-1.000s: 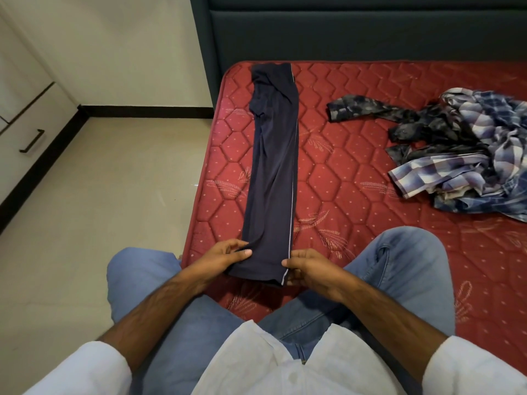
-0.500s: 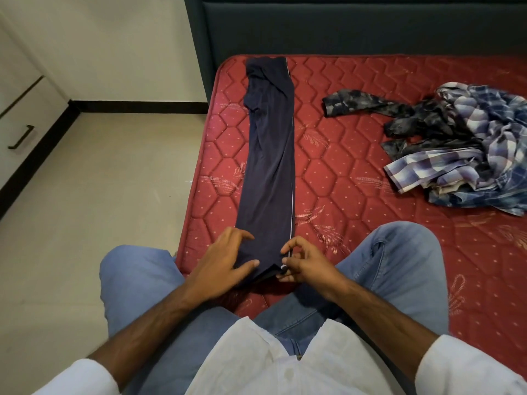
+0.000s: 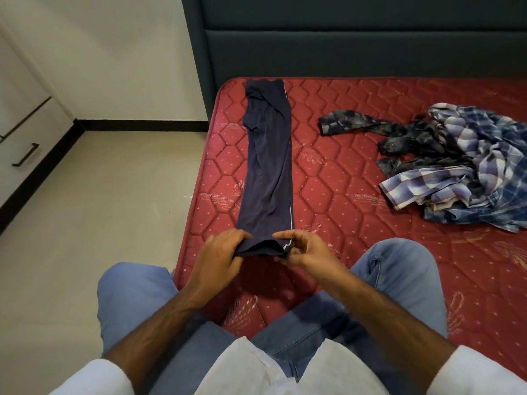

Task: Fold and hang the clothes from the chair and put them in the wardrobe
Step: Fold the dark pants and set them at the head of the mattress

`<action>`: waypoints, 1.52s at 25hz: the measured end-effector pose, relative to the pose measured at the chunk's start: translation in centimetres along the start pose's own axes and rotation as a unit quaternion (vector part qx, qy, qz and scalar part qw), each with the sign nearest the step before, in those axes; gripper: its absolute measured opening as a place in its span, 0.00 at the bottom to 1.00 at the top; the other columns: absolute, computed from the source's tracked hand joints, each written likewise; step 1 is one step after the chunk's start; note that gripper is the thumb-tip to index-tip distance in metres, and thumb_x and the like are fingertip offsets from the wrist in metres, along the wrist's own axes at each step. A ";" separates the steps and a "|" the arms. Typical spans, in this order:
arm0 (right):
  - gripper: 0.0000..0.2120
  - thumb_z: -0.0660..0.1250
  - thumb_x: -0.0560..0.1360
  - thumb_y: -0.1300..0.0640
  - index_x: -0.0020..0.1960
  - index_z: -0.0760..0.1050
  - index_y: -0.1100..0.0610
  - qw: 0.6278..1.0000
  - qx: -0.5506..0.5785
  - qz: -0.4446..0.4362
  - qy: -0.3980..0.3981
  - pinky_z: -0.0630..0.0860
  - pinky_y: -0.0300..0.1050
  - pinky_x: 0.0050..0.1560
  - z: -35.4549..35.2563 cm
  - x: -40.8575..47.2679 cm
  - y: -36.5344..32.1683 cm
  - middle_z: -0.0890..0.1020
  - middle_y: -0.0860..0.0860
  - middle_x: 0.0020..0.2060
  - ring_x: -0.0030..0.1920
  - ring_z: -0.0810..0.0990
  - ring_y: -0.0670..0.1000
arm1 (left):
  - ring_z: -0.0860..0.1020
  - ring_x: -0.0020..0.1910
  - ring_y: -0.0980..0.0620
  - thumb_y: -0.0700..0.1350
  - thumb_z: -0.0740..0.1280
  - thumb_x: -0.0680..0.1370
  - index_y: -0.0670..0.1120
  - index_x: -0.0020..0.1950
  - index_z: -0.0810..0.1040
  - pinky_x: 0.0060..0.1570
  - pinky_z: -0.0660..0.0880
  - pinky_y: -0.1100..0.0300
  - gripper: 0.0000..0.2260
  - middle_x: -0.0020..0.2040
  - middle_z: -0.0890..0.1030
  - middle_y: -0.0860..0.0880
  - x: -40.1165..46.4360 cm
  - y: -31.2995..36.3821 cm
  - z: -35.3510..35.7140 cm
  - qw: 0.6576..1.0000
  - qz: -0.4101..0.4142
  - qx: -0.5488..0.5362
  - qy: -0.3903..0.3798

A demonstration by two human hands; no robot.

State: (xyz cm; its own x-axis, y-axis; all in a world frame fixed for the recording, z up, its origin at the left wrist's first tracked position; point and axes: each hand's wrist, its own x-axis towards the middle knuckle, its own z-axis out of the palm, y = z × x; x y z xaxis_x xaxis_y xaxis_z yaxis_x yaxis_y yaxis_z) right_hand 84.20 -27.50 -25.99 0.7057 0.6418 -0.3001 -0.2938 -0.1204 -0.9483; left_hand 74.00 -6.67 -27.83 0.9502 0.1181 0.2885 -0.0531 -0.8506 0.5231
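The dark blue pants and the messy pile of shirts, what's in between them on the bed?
Nothing: the head view shows only bare red mattress between the navy trousers and the shirt pile.

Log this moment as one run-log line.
step: folding | item: long navy trousers with white side stripe on red quilted mattress | left hand: grips hem | right hand: pinches hem

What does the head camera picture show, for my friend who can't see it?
Two hands, left hand and right hand, pinch the near end of long navy trousers on a red mattress. Crumpled checked shirts lie to the right.
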 end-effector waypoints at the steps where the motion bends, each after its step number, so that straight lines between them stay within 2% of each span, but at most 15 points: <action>1: 0.19 0.71 0.71 0.72 0.57 0.82 0.54 0.992 -0.111 -0.050 0.021 0.78 0.44 0.52 -0.3 0.2 0.0 0.85 0.51 0.47 0.45 0.83 0.50 | 0.79 0.50 0.51 0.37 0.62 0.68 0.47 0.56 0.79 0.50 0.73 0.57 0.18 0.50 0.81 0.53 0.4 -0.2 -0.3 0.999 0.028 -0.033 -0.012; 2: 0.16 0.73 0.71 0.67 0.54 0.83 0.52 0.964 -0.235 -0.112 0.049 0.76 0.39 0.50 -0.6 0.2 -0.2 0.83 0.46 0.46 0.45 0.81 0.46 | 0.79 0.51 0.52 0.36 0.61 0.68 0.45 0.57 0.80 0.52 0.73 0.61 0.19 0.51 0.81 0.52 1.0 -0.4 -0.8 0.996 0.059 -0.048 -0.040; 4: 0.06 0.71 0.71 0.60 0.46 0.83 0.51 0.837 -0.463 -0.279 0.086 0.70 0.37 0.47 -1.4 -0.3 -1.0 0.75 0.43 0.46 0.47 0.75 0.47 | 0.80 0.50 0.51 0.35 0.62 0.69 0.45 0.57 0.80 0.51 0.73 0.60 0.18 0.50 0.81 0.52 2.0 -0.9 -1.6 0.984 0.128 -0.020 -0.124; 6: 0.04 0.68 0.70 0.57 0.43 0.81 0.54 0.710 -0.603 -0.363 -0.027 0.72 0.45 0.53 -2.4 -0.4 -1.8 0.76 0.49 0.57 0.58 0.75 0.52 | 0.80 0.46 0.50 0.37 0.65 0.71 0.46 0.54 0.81 0.50 0.72 0.57 0.14 0.46 0.82 0.51 2.7 -1.1 -2.1 0.960 0.189 0.025 -0.203; 7: 0.06 0.68 0.70 0.57 0.46 0.80 0.56 0.689 -0.627 -0.344 -0.119 0.73 0.47 0.56 -2.6 -0.4 -2.3 0.77 0.52 0.60 0.61 0.76 0.53 | 0.79 0.44 0.50 0.38 0.66 0.73 0.45 0.52 0.81 0.50 0.72 0.55 0.10 0.44 0.82 0.50 2.9 -0.9 -2.3 0.946 0.212 0.025 -0.243; 9: 0.03 0.68 0.76 0.59 0.49 0.77 0.57 0.738 -0.588 -0.206 -0.260 0.73 0.46 0.48 -2.5 -0.7 -3.3 0.81 0.54 0.50 0.49 0.79 0.51 | 0.78 0.40 0.52 0.40 0.68 0.78 0.43 0.50 0.80 0.46 0.73 0.57 0.03 0.41 0.81 0.50 3.2 0.3 -2.8 0.919 0.182 -0.028 -0.348; 12: 0.04 0.68 0.81 0.55 0.48 0.74 0.52 0.818 -0.485 -0.088 -0.297 0.71 0.44 0.41 -1.9 -1.4 -4.4 0.77 0.46 0.37 0.38 0.74 0.45 | 0.73 0.35 0.62 0.39 0.70 0.79 0.41 0.46 0.79 0.39 0.70 0.64 0.04 0.36 0.77 0.58 3.1 2.3 -4.3 0.860 0.052 -0.144 -0.487; 14: 0.04 0.67 0.81 0.54 0.49 0.74 0.53 0.846 -0.433 -0.065 -0.304 0.72 0.45 0.42 -1.9 -2.0 -4.5 0.76 0.43 0.37 0.38 0.74 0.43 | 0.76 0.39 0.57 0.40 0.72 0.78 0.35 0.50 0.80 0.42 0.73 0.59 0.07 0.41 0.79 0.52 2.6 2.4 -4.9 0.833 -0.008 -0.194 -0.519; 20: 0.08 0.64 0.83 0.58 0.46 0.75 0.58 0.833 -0.435 -0.064 -0.335 0.68 0.38 0.39 -2.8 -3.3 -3.1 0.73 0.48 0.35 0.35 0.70 0.43 | 0.78 0.41 0.50 0.47 0.74 0.76 0.47 0.48 0.80 0.43 0.74 0.53 0.06 0.45 0.79 0.49 1.8 2.0 -3.8 0.872 0.036 -0.129 -0.470; 24: 0.08 0.65 0.82 0.60 0.46 0.76 0.51 0.896 -0.310 -0.002 -0.318 0.68 0.37 0.42 -4.2 -1.0 -3.9 0.74 0.42 0.36 0.39 0.71 0.41 | 0.74 0.43 0.55 0.47 0.69 0.81 0.46 0.48 0.79 0.44 0.70 0.61 0.05 0.42 0.76 0.51 3.9 1.9 -3.9 0.828 -0.073 -0.277 -0.482; 26: 0.04 0.66 0.80 0.59 0.46 0.77 0.56 0.913 -0.276 0.018 -0.301 0.68 0.38 0.43 -4.8 0.6 -4.5 0.75 0.44 0.37 0.40 0.72 0.43 | 0.75 0.44 0.57 0.51 0.63 0.83 0.45 0.49 0.79 0.48 0.71 0.61 0.11 0.43 0.77 0.49 6.3 0.5 -3.2 0.849 -0.111 -0.290 -0.427; 30: 0.03 0.70 0.75 0.64 0.48 0.81 0.61 0.878 -0.303 0.092 -0.358 0.71 0.29 0.41 -3.4 3.0 -3.2 0.79 0.37 0.32 0.35 0.76 0.35 | 0.79 0.51 0.56 0.38 0.68 0.81 0.42 0.60 0.76 0.54 0.72 0.60 0.08 0.53 0.80 0.47 13.2 -6.8 2.1 0.947 -0.186 -0.172 -0.196; 33: 0.15 0.67 0.75 0.70 0.61 0.78 0.71 0.819 -0.343 0.128 -0.442 0.71 0.24 0.44 -0.6 3.6 1.1 0.83 0.48 0.44 0.36 0.76 0.29 | 0.80 0.48 0.43 0.43 0.71 0.78 0.44 0.56 0.74 0.48 0.74 0.52 0.10 0.48 0.80 0.43 16.6 -11.1 6.1 0.928 -0.314 -0.178 -0.091; 36: 0.23 0.62 0.75 0.77 0.70 0.71 0.72 0.751 -0.308 0.183 -0.555 0.72 0.24 0.52 0.3 4.2 2.0 0.78 0.66 0.65 0.44 0.77 0.29 | 0.79 0.42 0.43 0.50 0.73 0.76 0.47 0.47 0.71 0.44 0.74 0.50 0.12 0.43 0.79 0.46 18.9 -12.0 8.1 0.939 -0.306 -0.149 -0.040; 38: 0.21 0.60 0.77 0.75 0.69 0.70 0.73 0.766 -0.273 0.187 -0.551 0.75 0.30 0.53 -1.2 6.9 0.9 0.77 0.69 0.64 0.49 0.79 0.36 | 0.77 0.41 0.47 0.51 0.73 0.77 0.46 0.47 0.73 0.45 0.73 0.51 0.12 0.42 0.79 0.48 20.0 -11.9 8.7 0.946 -0.299 -0.121 -0.040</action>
State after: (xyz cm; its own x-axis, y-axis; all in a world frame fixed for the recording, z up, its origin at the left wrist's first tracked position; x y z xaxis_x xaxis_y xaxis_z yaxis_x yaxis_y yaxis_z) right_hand 89.56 -24.09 -29.06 -0.4230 0.6988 -0.5769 0.1837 -0.5573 -0.8098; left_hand 96.35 1.37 -35.24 0.8516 0.4946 -0.1737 0.4424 -0.5002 0.7443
